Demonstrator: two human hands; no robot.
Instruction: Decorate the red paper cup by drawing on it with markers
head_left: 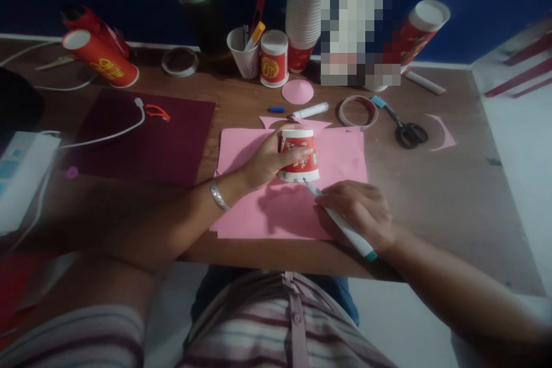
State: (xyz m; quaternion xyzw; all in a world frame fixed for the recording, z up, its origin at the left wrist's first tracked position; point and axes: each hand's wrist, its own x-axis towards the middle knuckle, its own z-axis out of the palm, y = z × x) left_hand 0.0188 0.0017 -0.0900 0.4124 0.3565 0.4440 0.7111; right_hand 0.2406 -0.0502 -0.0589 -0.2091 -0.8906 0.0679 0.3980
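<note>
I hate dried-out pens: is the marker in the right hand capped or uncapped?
Uncapped: the marker ends in a bare, pointed nib near the cup.

No lettering can be read with certainty. Toward the far left corner of the table (466, 201), yellow characters are printed on a tall red cup (97, 60) but are left illegible by blur. At the middle of the far edge, a round yellow emblem is borne by an upturned paper cup (280, 66), its strokes indistinct; faint marks, too small to be deciphered, are carried by the white pen cup (244, 60) beside it. The print on the hand-held paper cup (299, 169) is partly covered by the left hand (271, 155).
</note>
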